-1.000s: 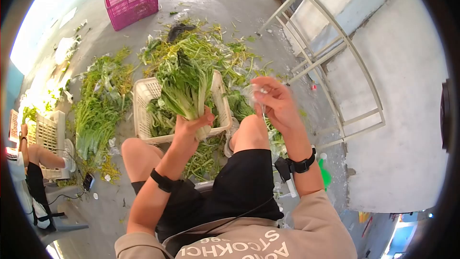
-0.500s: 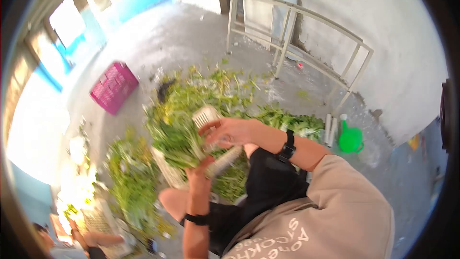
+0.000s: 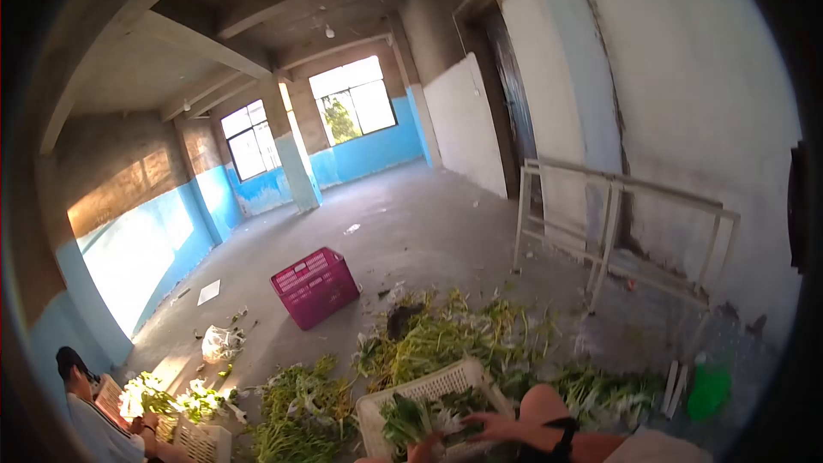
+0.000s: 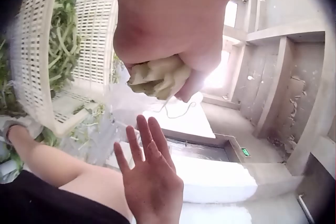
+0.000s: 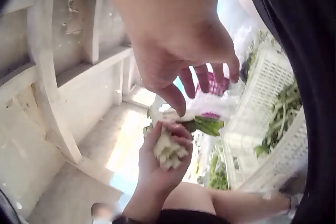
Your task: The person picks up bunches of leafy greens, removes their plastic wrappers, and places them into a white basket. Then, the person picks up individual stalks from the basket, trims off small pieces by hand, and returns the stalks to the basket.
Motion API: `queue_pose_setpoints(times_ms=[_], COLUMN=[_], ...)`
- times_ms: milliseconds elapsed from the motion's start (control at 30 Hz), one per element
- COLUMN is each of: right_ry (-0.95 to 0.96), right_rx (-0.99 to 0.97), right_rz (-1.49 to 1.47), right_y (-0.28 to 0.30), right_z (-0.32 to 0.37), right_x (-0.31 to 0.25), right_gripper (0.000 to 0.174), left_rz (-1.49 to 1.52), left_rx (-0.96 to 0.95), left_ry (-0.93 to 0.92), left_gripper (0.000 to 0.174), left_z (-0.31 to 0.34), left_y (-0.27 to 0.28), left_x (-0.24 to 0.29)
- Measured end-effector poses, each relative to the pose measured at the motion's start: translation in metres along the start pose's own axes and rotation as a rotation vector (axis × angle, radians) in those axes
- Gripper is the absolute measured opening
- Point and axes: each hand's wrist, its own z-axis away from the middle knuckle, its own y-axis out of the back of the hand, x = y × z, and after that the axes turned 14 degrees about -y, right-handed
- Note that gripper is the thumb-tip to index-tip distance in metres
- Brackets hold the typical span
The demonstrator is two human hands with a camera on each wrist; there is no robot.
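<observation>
A bunch of leafy greens [image 3: 405, 418] is held over the cream crate in the head view, low in the picture. My left hand [image 4: 168, 29] grips it round the pale stem base [image 4: 160, 79], whose cut end shows below the curled fingers. From that end a thin pale strand hangs in the left wrist view. Beside the bunch, my right hand [image 5: 184, 45] has its fingers extended and spread, with nothing visible in the palm. In the right wrist view its thumb overlaps the whitish upper part of the bunch.
The cream crate [image 4: 86, 85] holds more greens. Heaps of loose greens [image 3: 300, 411] lie around it on the floor. A magenta crate [image 3: 315, 291] stands farther off, a metal frame [image 3: 613, 231] by the right wall, a green watering can [image 3: 710, 393] near it. Another person [image 3: 94, 411] sits at left.
The head view has tipped up, bringing windows and ceiling into sight. My right hand, raised with pinched fingers a second ago, has come over to the bunch and spread. The left hand keeps its grip.
</observation>
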Motion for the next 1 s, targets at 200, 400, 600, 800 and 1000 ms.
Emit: queue_pose_setpoints(times_ms=[200,400,600,800,1000], right_ry=[-0.009,0.118,-0.153,-0.287,-0.302], right_rx=[0.019,0.171,0.078,0.019,-0.01], right_rz=[-0.03,-0.255,-0.617,-0.853,-0.827], right_y=[-0.026,-0.037,-0.025,-0.019,-0.015], right_z=[-0.024,-0.04,0.0,-0.001,0.002], right_x=[0.015,0.033,-0.026,-0.024,-0.028], right_gripper=[0.064,0.027,0.014,0.01,0.013], left_rz=[-0.121,-0.269,-0.093,-0.101,-0.061], left_rx=[-0.149,-0.102,0.081,0.125,0.199], left_ry=[-0.26,-0.159,0.181,0.205,0.222], left_gripper=[0.031,0.027,0.023,0.029,0.024], left_z=[0.005,0.006,0.0,-0.009,-0.014], left_y=[0.008,0.017,-0.003,0.002,-0.007], left_x=[-0.021,-0.039,0.0,-0.01,-0.002])
